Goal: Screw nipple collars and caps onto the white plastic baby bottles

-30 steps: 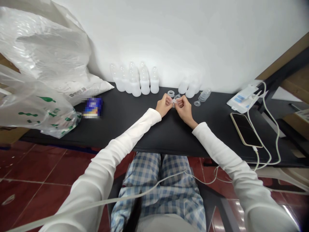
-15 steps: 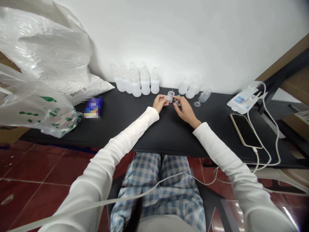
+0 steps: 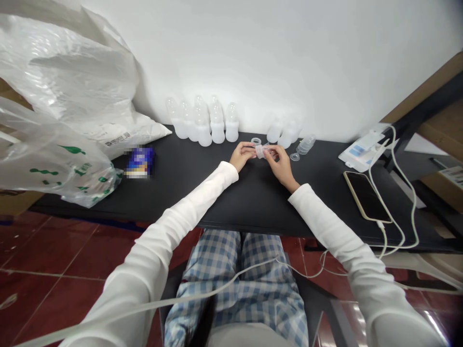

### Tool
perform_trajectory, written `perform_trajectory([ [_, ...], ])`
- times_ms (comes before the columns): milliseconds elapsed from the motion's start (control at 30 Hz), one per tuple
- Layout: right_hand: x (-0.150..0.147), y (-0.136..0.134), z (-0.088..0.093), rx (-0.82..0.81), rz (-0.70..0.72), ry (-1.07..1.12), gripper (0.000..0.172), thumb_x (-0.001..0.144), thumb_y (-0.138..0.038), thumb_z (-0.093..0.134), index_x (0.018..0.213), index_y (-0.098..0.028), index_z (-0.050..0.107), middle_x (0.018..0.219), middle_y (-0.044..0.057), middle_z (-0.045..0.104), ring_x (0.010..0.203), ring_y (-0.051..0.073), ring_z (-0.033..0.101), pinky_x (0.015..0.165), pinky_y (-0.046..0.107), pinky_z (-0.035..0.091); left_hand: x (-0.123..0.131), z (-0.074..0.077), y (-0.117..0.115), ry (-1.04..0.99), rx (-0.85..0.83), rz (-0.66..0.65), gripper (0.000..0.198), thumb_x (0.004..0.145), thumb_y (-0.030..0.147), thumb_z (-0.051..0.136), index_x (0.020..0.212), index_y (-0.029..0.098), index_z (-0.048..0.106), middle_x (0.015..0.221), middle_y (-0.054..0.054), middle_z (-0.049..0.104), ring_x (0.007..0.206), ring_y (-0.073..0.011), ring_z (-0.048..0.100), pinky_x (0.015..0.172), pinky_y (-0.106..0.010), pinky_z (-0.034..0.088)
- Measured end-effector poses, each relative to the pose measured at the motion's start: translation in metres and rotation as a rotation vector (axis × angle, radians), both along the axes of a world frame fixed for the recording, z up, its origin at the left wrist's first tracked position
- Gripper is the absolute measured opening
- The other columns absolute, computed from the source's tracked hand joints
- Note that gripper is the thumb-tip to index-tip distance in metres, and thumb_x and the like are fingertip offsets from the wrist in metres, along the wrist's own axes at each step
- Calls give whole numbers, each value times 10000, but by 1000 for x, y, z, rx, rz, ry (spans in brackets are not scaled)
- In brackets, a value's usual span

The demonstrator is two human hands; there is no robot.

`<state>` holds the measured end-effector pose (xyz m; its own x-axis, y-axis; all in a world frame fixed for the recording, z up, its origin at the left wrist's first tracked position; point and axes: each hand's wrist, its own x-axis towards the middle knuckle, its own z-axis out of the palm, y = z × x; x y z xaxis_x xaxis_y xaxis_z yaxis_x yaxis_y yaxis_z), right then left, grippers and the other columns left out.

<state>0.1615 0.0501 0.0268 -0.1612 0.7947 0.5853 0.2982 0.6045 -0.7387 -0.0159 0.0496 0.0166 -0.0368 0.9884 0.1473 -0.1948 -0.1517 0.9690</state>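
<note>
Fingers (image 3: 250,150) of the left hand (image 3: 240,156) and right hand (image 3: 281,166) are closed narrowly on a clear plastic part (image 3: 261,152); a clear ring (image 3: 256,141) is placed just beyond, and translucent bottles (image 3: 217,130) are ranked behind.

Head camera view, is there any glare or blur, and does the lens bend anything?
In the head view, bright glare streaks the red floor tiles at lower right, the wide lens stretches the white sleeve toward the corner, and the blue packet is pixelated.

Passage over black desk (image 3: 188,202) — baby bottles (image 3: 217,126) ahead, bags (image 3: 61,159) left, phone (image 3: 367,197) right.
</note>
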Motion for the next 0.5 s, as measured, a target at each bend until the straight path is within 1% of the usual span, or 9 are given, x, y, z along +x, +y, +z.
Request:
perform_trajectory([
  [67,1,5,-2,-41,-85,134,480,890,-707,633,975,-236,660,892,16,620,757,155,560,713,319,482,-2,-1,0,84,65,26,288,785,55,627,1034,193,582,949,-39,761,903,-151,733,932,-352,584],
  [167,6,13,-5,-95,-226,330,562,863,-808,559,881,-247,546,725,-39,513,646,138,496,650,308,446,-2,3,3,340,244,95,293,840,63,593,1100,199,582,1090,-83,753,994,-162,721,966,-348,562],
  [233,8,18,-7,-108,-291,414,588,864,-846,501,821,-260,466,661,-59,446,604,140,461,631,311,431,3,8,10,501,315,153,293,877,95,594,1150,200,580,1169,-109,732,1085,-188,699,1011,-361,539],
  [300,10,21,-9,-110,-329,471,600,870,-860,468,784,-269,412,644,-60,419,587,145,439,611,313,417,13,15,23,635,309,206,306,900,145,618,1199,192,573,1228,-136,706,1190,-230,658,1081,-392,499],
  [400,14,25,-11,-89,-359,490,595,880,-857,453,788,-272,405,660,-48,426,583,153,431,589,315,411,37,30,51,801,207,249,379,925,199,630,1291,149,545,1326,-191,651,1298,-290,588,1175,-437,407],
  [500,24,31,-13,-26,-376,407,571,909,-833,429,859,-265,445,724,-24,477,644,170,498,630,329,443,61,45,78,879,119,239,432,976,246,575,1386,138,491,1398,-205,610,1350,-305,552,1195,-434,364],
])
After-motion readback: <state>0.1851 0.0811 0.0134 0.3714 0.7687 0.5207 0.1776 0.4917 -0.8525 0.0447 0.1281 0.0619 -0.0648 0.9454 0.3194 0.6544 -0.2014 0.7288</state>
